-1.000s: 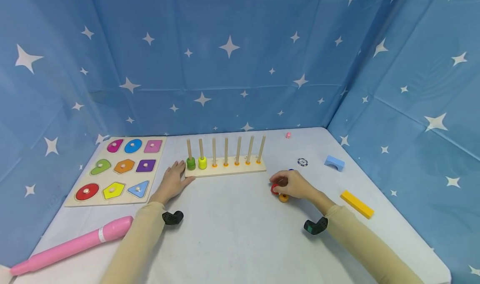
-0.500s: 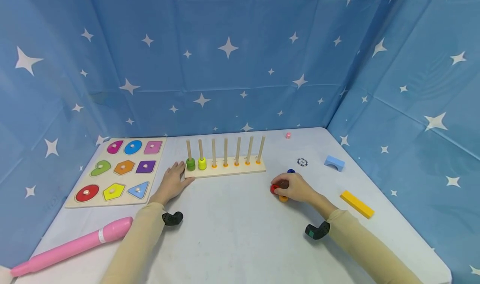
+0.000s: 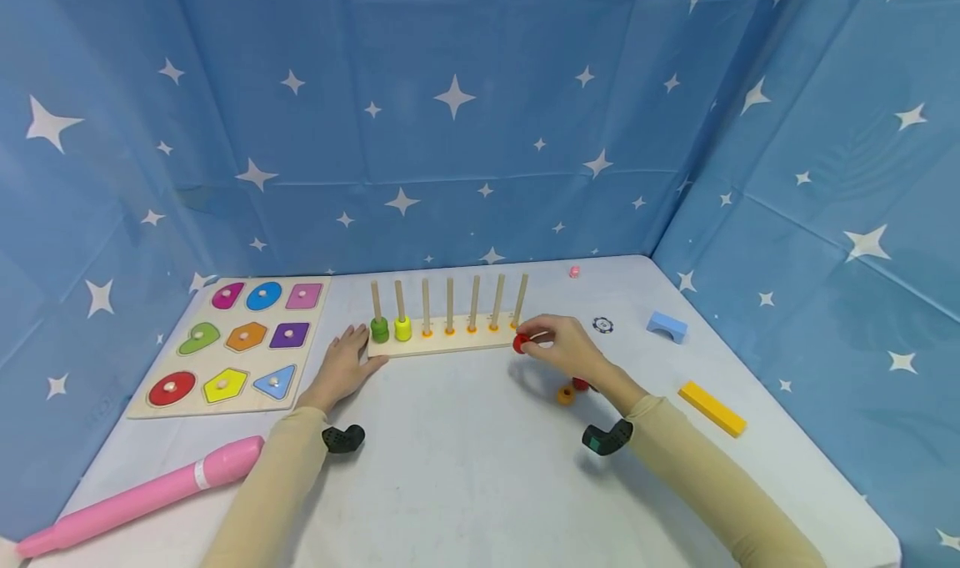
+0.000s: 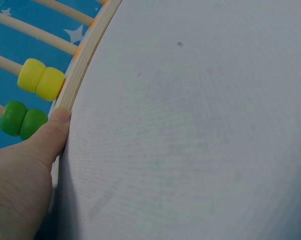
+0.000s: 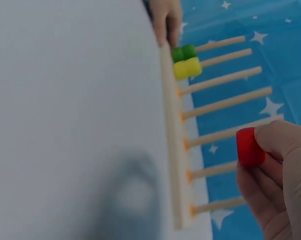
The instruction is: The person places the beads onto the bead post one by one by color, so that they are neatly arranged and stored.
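Observation:
My right hand pinches a red bead between thumb and fingers, raised beside the right end of a wooden peg board. The board carries several upright pegs. Two green beads are stacked on its leftmost peg and two yellow beads on the one beside it; the other pegs are bare. At the board's left end rests my left hand, fingers extended, its thumb against the front edge. Under my right wrist, an orange bead and another red bead lie on the table.
A shape puzzle board lies at the left, with a pink inflatable stick in front of it. On the right are a poker chip, a blue arch block and a yellow block. A small pink piece sits at the back.
My right hand has picked up a red bead from the loose beads and carried it left and away from me, to the board's right end. The left hand has stayed in place.

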Demonstrator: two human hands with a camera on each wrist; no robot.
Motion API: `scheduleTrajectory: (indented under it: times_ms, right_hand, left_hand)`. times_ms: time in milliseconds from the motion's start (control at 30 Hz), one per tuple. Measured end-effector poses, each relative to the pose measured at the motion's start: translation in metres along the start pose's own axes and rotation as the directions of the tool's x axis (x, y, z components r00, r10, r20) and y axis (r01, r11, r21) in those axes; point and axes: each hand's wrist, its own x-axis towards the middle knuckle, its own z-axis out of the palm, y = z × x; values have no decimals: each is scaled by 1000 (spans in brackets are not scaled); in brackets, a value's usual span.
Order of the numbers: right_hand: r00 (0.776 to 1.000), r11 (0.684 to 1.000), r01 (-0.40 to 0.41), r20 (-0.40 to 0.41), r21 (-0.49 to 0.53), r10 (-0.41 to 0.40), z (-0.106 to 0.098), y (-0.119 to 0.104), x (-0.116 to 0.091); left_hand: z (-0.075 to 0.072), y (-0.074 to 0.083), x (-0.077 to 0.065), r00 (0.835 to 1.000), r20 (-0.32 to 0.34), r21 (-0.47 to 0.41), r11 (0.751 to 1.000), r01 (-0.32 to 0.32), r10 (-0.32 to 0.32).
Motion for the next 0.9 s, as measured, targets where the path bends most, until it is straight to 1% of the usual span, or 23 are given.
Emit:
scheduleTrajectory:
  times_ms: [100,233,333,433,533,633,800,900]
  right_hand:
    - [998,999,45,-43,24,-44,4,-16,19]
    - [990,992,110,-92,58,-105,10,-38,46]
    - [984,987,148,-108,56,-141,15,-53,66]
    - [982,987,159,-111,39,-153,20,-62,84]
    - [983,989,148,-113,28,-144,25,-68,100]
    - [987,993,115,-116,36,-110,31,-71,113]
    - [993,997,39,-114,66,-32,41,-75,129]
    - [995,998,26,-96,62,-20,46,-79,134]
  left_hand:
    - [0,-2,0,1000,-6,5,1000,-2,2]
    - [0,-3,0,1000,-7,2,1000,-2,2]
    - [0,-1,-1,1000,-9,-2,1000,-8,8]
    - [0,0,-1,1000,-12,-3,1000,-11,11]
    - [1,-1,0,1000,-15,7,1000,-12,12]
    - [1,-2,1,1000,-16,11,1000,-12,12]
    - [0,-1,-2,999,-36,-22,999,-37,36]
    - [0,1,-4,997,-52,-36,997,-63,61]
